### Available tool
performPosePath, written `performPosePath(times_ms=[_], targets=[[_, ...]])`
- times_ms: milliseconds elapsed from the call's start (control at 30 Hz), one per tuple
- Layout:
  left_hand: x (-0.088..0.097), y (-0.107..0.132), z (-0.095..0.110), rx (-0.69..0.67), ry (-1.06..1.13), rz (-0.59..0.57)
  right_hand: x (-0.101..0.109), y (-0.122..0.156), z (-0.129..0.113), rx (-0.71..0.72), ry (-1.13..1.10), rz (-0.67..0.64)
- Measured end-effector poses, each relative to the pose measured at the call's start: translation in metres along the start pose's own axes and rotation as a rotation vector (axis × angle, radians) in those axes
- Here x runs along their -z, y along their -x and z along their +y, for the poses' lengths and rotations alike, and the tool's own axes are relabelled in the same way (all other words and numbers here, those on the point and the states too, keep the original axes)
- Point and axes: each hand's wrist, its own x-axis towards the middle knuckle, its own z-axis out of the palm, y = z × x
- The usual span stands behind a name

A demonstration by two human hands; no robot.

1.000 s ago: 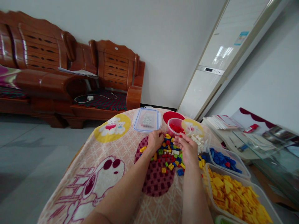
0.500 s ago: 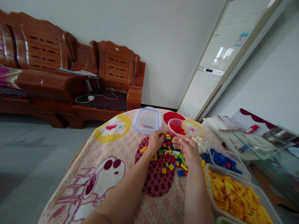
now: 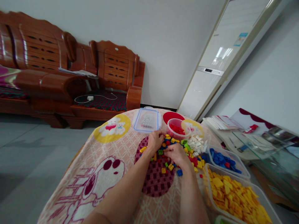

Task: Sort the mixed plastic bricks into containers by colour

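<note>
Mixed toy building bricks (image 3: 163, 170) in yellow, green, red and blue lie in a loose heap on the patterned tablecloth (image 3: 109, 193). At the heap's far left side is my left hand (image 3: 155, 142), its fingers curled together and their tips hidden. My right hand (image 3: 177, 154) reaches down into the middle of the heap with bent fingers pressed close, beside a green brick (image 3: 160, 152). Whatever either hand pinches is too small or too covered to make out.
A clear tub with red bricks (image 3: 177, 128) stands behind the heap, near a blue-rimmed lidded box (image 3: 147, 120). White bricks (image 3: 196, 143), a tub of blue bricks (image 3: 224, 160) and a large tub of yellow bricks (image 3: 235, 196) line the right. A glass shelf (image 3: 261, 155) stands beyond.
My right hand has moved down and left into the heap, turning palm down, which uncovers the white and green bricks behind it. My left hand stays nearly in place.
</note>
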Motion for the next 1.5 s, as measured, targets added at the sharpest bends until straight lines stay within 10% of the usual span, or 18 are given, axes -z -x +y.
performPosePath(times_ms=[333, 567, 1000, 1500], targets=[[-0.003, -0.001, -0.003, 0.002, 0.012, -0.011, -0.011, 0.0, -0.015, 0.056, 0.504, 0.094], [-0.003, -0.002, -0.003, 0.0, -0.004, -0.012, -0.009, -0.006, -0.002, 0.088, 0.106, 0.129], [-0.002, 0.0, -0.002, -0.015, -0.019, -0.012, 0.024, -0.003, 0.009, 0.13, -0.907, 0.615], [-0.002, 0.001, -0.003, -0.015, -0.031, -0.014, 0.029, 0.002, 0.009, 0.152, -0.797, 0.528]])
